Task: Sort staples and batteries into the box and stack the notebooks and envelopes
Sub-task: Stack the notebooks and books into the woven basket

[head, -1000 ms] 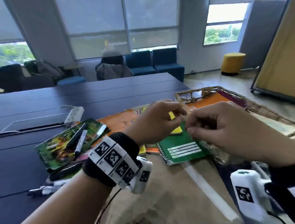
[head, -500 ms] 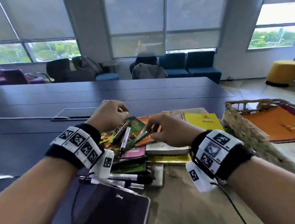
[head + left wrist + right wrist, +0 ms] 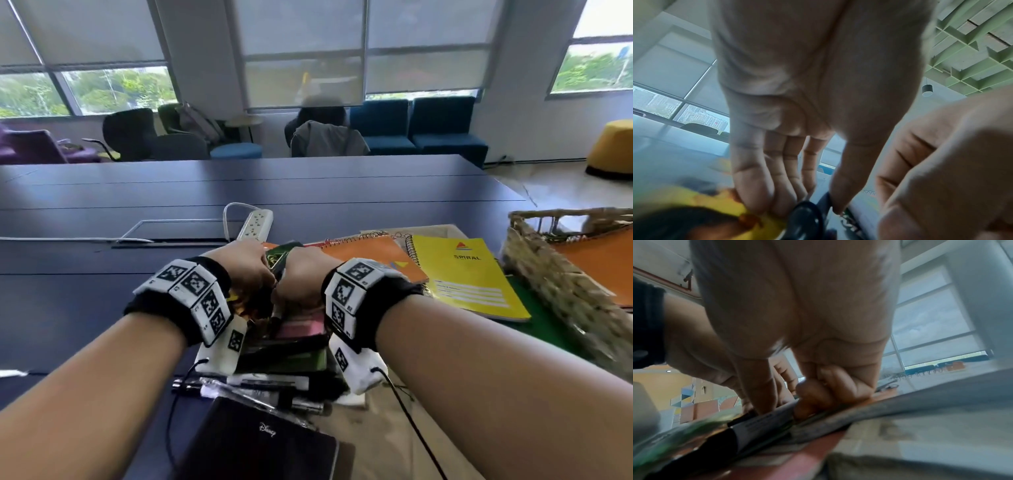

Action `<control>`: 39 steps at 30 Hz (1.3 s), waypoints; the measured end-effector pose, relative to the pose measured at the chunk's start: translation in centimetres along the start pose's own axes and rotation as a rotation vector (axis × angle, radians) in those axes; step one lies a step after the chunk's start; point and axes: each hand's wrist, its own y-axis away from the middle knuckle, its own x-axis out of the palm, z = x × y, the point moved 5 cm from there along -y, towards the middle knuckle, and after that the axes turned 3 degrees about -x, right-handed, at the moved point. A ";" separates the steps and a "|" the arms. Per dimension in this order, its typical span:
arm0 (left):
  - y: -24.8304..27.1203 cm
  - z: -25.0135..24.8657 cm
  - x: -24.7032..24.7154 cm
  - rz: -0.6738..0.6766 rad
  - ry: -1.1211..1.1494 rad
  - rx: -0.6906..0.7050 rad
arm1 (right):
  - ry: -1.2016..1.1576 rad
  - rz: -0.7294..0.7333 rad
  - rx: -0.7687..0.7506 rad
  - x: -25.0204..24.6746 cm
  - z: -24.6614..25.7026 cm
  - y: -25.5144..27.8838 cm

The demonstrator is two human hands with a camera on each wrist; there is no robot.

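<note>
My left hand (image 3: 250,270) and right hand (image 3: 301,277) meet over a green picture notebook (image 3: 281,255) that tops a pile of notebooks. In the left wrist view my left hand (image 3: 813,206) pinches a black marker (image 3: 803,217) between fingers and thumb, above the yellow-patterned cover (image 3: 715,203). In the right wrist view my right hand (image 3: 777,410) curls thumb and fingers round a second marker (image 3: 756,423), black with a pale label. An orange spiral notebook (image 3: 370,253) and a yellow spiral notebook (image 3: 469,277) lie to the right. No staples, batteries or envelopes show.
A wicker basket (image 3: 565,284) holding an orange notebook stands at the right. A white power strip (image 3: 255,224) lies just beyond my hands. Loose markers (image 3: 267,387) and a dark Disney notebook (image 3: 260,442) lie near me. The dark table (image 3: 308,181) stretches away behind.
My hands left the green ruled notebook by the basket and moved left to the pile. They have closed together on the two markers lying on the picture notebook.
</note>
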 end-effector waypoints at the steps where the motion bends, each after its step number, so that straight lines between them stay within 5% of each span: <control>1: -0.1 -0.1 0.1 0.014 -0.001 -0.001 | -0.002 0.007 0.008 0.0 -0.2 -0.1; 17: 0.3 -1.8 -0.3 0.026 0.183 -0.037 | -0.103 -0.129 0.126 -3.4 -2.5 2.4; 22: 0.6 -6.7 -0.2 -0.028 0.340 0.140 | -0.295 -0.253 0.181 -8.1 -6.9 6.1; 33: 5.4 -23.4 1.6 0.035 0.820 0.564 | -0.629 -0.793 0.248 -16.8 -18.6 20.6; 39: 7.4 -29.8 4.2 0.125 0.895 0.653 | -0.864 -0.857 0.305 -17.8 -23.2 27.6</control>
